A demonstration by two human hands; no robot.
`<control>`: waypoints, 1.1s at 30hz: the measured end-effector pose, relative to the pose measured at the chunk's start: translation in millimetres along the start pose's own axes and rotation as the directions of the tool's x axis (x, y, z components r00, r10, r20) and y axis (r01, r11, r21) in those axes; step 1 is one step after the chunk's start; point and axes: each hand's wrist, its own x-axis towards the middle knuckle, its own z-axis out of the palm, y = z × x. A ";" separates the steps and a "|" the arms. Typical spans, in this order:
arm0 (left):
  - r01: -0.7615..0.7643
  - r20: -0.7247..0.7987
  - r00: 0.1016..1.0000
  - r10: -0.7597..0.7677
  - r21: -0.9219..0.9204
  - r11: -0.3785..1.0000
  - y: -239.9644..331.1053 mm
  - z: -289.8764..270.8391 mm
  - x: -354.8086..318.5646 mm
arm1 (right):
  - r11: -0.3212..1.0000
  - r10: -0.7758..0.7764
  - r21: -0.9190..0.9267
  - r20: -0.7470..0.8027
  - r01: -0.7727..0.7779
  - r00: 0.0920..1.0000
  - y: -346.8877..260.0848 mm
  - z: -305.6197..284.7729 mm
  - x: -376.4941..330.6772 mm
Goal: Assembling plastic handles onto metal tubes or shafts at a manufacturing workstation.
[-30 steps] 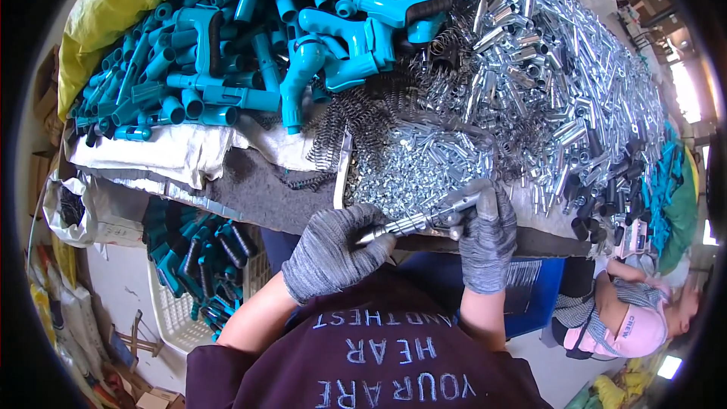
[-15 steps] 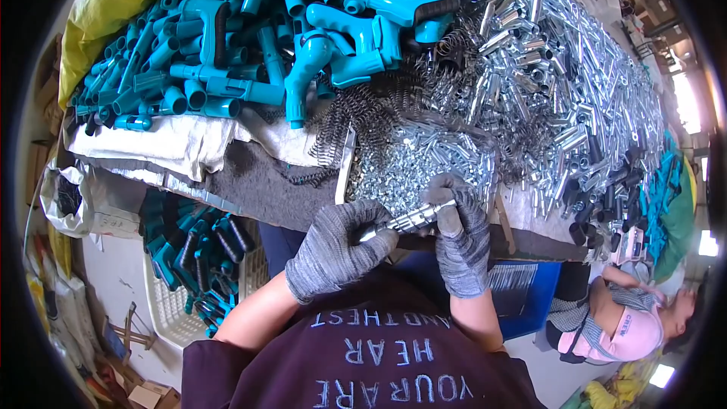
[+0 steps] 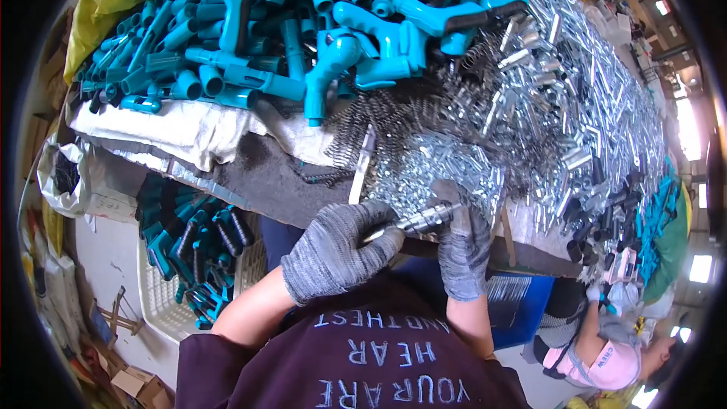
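Observation:
A shiny metal rod-like part with ridges (image 3: 425,217) is held level between both gloved hands, just over the table's near edge. My left hand (image 3: 333,254), in a grey knit glove, is closed around its left end. My right hand (image 3: 463,242), gloved the same way and slightly blurred, grips the right end with thumb and fingers. Right beyond the hands lies a heap of small metal fittings (image 3: 424,163). A flat pale strip (image 3: 362,167) stands at the heap's left side, and dark coil springs (image 3: 363,125) lie behind it.
Teal plastic handles and tubes (image 3: 303,45) pile up at the back left. Metal tubes and rods (image 3: 598,83) cover the right side. Below the table are a white crate of teal parts (image 3: 163,299) and a blue bin (image 3: 541,295). A person in pink (image 3: 598,356) works at the right.
The view has shifted, so the table's contents appear farther right. My right hand's fingers have moved a little on the metal part. The person at the right has changed posture.

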 end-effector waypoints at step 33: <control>0.157 -0.076 0.980 -0.184 -0.269 0.950 -67.3 -44.1 -2.7 | 0.986 -0.164 0.006 -0.010 0.164 0.986 -85.9 7.8 78.3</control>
